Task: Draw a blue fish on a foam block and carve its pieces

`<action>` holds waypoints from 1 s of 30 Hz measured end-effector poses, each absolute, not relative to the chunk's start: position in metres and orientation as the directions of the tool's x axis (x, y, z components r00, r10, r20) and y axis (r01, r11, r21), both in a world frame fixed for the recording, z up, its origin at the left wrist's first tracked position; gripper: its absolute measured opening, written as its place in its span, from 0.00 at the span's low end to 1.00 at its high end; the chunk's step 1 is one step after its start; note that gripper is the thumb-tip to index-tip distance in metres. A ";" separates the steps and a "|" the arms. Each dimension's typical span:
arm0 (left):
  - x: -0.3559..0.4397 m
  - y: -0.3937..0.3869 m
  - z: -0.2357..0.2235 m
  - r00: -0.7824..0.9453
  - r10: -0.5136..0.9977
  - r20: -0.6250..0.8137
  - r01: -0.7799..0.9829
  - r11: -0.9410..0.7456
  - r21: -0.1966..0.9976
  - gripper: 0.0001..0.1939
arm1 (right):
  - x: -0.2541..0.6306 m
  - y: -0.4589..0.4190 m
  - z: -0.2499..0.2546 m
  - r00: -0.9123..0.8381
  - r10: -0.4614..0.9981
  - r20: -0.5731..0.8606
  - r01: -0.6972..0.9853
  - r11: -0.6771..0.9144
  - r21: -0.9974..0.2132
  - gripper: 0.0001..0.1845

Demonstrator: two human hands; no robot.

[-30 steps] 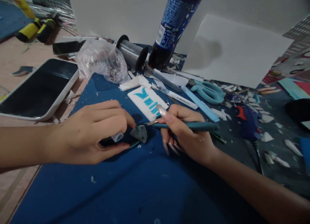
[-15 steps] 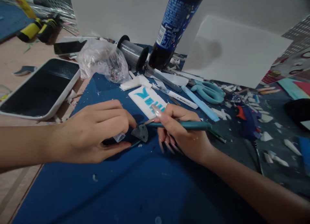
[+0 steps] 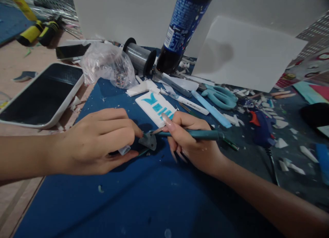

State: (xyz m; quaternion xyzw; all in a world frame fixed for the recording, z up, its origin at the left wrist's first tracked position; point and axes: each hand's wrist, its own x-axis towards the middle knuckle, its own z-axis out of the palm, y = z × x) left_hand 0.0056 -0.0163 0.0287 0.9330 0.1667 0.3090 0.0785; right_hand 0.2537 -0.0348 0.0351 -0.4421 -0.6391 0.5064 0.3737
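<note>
My left hand [image 3: 102, 142] is closed around a small grey-green rounded piece with holes [image 3: 149, 142], low over the blue board [image 3: 123, 200]. A bit of clear plastic [image 3: 124, 150] shows beneath its curled fingers. In my right hand [image 3: 191, 138] lies a slim teal pen-shaped tool [image 3: 202, 134], gripped like a pen. Its end meets the upper edge of the rounded piece; the exact contact is too small to make out. Just beyond my right fingertips lies a white card [image 3: 154, 107] with turquoise markings.
Behind the card are a white pen [image 3: 194, 107], a light blue stick [image 3: 212, 109], teal-handled scissors [image 3: 222, 97], a wire spool [image 3: 140, 56] and a dark bottle [image 3: 177, 32]. A glue gun [image 3: 263, 128] lies right among white scraps; a black tray [image 3: 43, 94] sits left.
The view has shifted slightly. Both hands keep nearly the same pose, with the tool's end still at the rounded piece and the right fingers a little more curled.
</note>
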 end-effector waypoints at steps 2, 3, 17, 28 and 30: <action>0.005 -0.017 0.028 0.752 0.348 0.560 0.258 -0.937 0.236 0.12 | 0.254 -0.035 0.035 -0.347 0.938 0.005 0.190 0.075 -0.979 0.23; 0.005 -0.017 0.029 0.753 0.338 0.565 0.254 -0.941 0.224 0.12 | 0.254 -0.035 0.035 -0.367 0.930 -0.010 0.185 0.063 -0.981 0.22; 0.004 -0.016 0.029 0.764 0.298 0.572 0.255 -0.954 0.156 0.13 | 0.257 -0.038 0.038 -0.248 0.967 0.053 0.260 0.119 -0.958 0.27; 0.000 -0.021 0.029 0.795 0.160 0.586 0.241 -0.969 -0.062 0.13 | 0.257 -0.038 0.038 -0.287 0.949 0.127 0.225 0.196 -0.955 0.25; -0.001 -0.026 0.030 0.829 0.101 0.550 0.214 -0.966 -0.146 0.11 | 0.257 -0.038 0.037 -0.333 0.932 0.141 0.172 0.207 -0.963 0.22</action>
